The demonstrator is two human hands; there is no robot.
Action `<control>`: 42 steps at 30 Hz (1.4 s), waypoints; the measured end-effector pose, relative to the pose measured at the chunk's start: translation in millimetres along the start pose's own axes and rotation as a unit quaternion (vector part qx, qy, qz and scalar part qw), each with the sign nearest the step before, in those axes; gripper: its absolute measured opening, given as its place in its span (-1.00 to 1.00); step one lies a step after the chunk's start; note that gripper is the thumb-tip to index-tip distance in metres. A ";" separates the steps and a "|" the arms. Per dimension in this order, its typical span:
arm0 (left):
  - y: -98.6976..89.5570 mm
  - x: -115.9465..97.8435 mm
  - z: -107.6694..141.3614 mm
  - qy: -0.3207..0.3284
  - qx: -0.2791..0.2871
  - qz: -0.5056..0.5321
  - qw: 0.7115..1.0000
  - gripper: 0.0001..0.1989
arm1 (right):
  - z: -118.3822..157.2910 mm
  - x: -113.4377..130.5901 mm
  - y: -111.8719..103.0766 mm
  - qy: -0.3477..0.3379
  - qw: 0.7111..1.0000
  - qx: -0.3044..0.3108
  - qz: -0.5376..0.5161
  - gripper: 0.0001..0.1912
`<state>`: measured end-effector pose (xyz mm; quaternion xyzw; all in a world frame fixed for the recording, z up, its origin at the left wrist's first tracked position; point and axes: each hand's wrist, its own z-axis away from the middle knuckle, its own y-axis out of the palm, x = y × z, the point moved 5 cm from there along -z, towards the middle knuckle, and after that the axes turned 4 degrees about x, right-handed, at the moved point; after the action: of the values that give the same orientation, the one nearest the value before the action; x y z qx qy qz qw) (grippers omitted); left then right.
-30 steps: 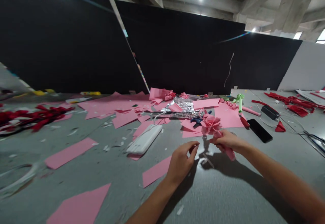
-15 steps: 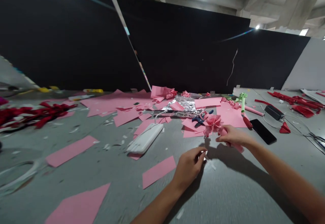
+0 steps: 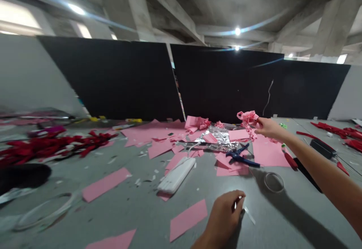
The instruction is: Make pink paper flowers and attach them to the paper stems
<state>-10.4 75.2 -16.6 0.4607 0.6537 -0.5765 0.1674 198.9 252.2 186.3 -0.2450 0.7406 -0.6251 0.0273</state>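
Pink paper flower (image 3: 247, 118) is grasped by the right hand (image 3: 268, 128) and is held up before the black panel (image 3: 226, 79). The left hand (image 3: 224, 213) is kept low above the grey surface (image 3: 149, 220), its fingertips brought together near a whitish strip (image 3: 250, 216); whether something is pinched cannot be told.

I count 2 hands, 1 left hand (image 3: 226, 212) and 1 right hand (image 3: 270, 128), with 1 pink paper flower (image 3: 247, 117). Nearest me are 3 separate pink paper pieces (image 3: 188, 218). I also see 2 rings (image 3: 274, 173), 1 dark blue tool (image 3: 242, 158), 1 white power strip (image 3: 177, 175), 1 black adapter (image 3: 322, 148) and 1 yellow tube (image 3: 134, 120). The pink scraps (image 3: 158, 149) behind overlap too much to count.
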 end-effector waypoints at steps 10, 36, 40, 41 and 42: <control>0.4 -2.2 0.4 -0.006 0.010 0.010 1.000 -0.76 | -116.3 76.4 6.6 -0.083 0.989 -0.062 0.109 -0.64; 4.5 -1.3 7.0 0.013 0.029 -0.005 0.999 -0.77 | -138.4 -95.9 144.2 0.066 0.975 0.142 0.160 -0.63; 3.8 -2.5 5.9 0.001 0.036 -0.015 0.999 -0.76 | -119.8 -108.8 154.1 0.090 0.969 0.148 0.173 -0.63; 3.9 -2.6 5.6 0.000 0.037 -0.017 0.999 -0.76 | -116.4 -109.2 155.1 0.091 0.969 0.143 0.177 -0.62; 4.3 -2.7 5.2 -0.001 0.039 -0.018 0.999 -0.76 | -113.4 -108.8 155.7 0.089 0.970 0.135 0.182 -0.62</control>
<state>-7.2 68.9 -18.6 0.4543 0.6391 -0.6048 0.1393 204.0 414.3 35.7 -0.0439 0.6807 -0.7234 0.1072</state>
